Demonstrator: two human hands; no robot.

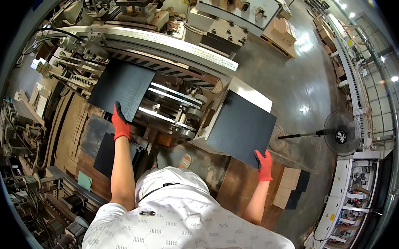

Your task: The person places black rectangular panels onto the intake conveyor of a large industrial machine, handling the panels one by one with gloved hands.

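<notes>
My left hand (120, 122), in a red glove with dark fingers, reaches the near edge of a dark panel (124, 85). This panel lies across the metal rails of a machine. Its fingers are stretched out against the edge, and I see no grip round it. On the right, a second dark panel (242, 125) rests on a white-sided stand (251, 94). My right hand (263, 164), in a matching glove, holds that panel's near right corner, thumb and fingers about the edge.
More dark panels (104, 155) are stacked beside my left forearm. A control box with knobs (239, 9) overhangs the machine's far side. Metal rollers (192, 113) lie between the two panels. A floor fan (341, 136) stands right, beyond light and dark boards (291, 187).
</notes>
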